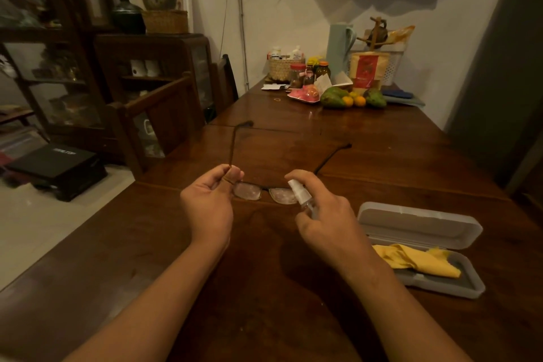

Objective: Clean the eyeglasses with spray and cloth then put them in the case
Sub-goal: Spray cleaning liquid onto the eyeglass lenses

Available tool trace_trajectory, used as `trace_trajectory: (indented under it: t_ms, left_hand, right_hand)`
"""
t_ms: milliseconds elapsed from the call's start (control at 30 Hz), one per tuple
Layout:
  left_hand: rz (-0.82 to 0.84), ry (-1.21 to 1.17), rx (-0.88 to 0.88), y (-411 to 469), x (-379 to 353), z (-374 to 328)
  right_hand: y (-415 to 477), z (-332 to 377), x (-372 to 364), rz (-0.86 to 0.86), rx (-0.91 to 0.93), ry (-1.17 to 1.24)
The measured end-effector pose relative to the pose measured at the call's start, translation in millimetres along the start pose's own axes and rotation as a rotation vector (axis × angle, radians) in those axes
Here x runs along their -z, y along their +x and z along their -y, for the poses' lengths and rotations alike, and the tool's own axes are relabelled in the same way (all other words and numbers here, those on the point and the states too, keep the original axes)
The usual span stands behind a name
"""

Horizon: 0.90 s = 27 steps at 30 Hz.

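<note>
Eyeglasses (266,194), centre of frame, held off the wooden table (382,156) with lenses toward the camera and both temples unfolded, pointing up-frame. Thin dark frame, clear lenses carrying a pale mottled film; spray droplets or smudging, cannot tell in this dim light. Judged light, stiff at the rims, springy and easily bent at the temples, lenses scratch-prone and slick once wet. Best hold: hinge corner or rim edge, never lens faces.

Left hand (207,204): fingers curled together, pinched on the frame's corner at the left-of-frame temple hinge, thumb on top. Grip looks secure for spraying; one-corner hold puts twist on the hinge, so keep pressure low.

Right hand (320,214): wrapped around a small spray bottle (304,198), clear body, white nozzle head just beside the right-of-frame lens, index finger over the pump. Bottle judged light, smooth plastic, slippery if wetted.

Lower right of frame: glasses case (423,223), pale grey hard plastic, rounded oblong, lid hinged open and lying flat on the table. Yellow cloth (417,261) lies crumpled in the lower tray; soft, limp, likely microfibre.

Step judged: spraying; wiping and casing not yet done
</note>
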<state>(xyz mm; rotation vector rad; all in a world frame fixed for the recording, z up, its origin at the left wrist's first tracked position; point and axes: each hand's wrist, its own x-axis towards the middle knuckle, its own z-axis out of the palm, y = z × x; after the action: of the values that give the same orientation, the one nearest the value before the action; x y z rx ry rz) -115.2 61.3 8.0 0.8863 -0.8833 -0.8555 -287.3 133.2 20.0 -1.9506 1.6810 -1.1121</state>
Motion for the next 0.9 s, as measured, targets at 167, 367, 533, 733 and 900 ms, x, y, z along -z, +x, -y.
trace_trajectory:
  t_ms: [167,367,533,733,900]
  left_hand:
    - [0.004,0.22,-0.116,12,10,7]
    - [0.139,0.479,-0.294,16,21,6]
    - [0.414,0.694,-0.394,23,40,-11]
    - [0.863,0.882,-0.539,32,54,-32]
    - [0.987,0.967,-0.29,56,48,-40]
  right_hand:
    - [0,-2,0,0.031,-0.004,-0.03]
    - [-1,-3,7,-0.02,-0.015,0.07]
    - [2,-2,17,-0.126,-0.007,0.226]
    - [3,-3,19,-0.123,0.005,0.242]
    - [3,-4,19,-0.106,0.011,0.226]
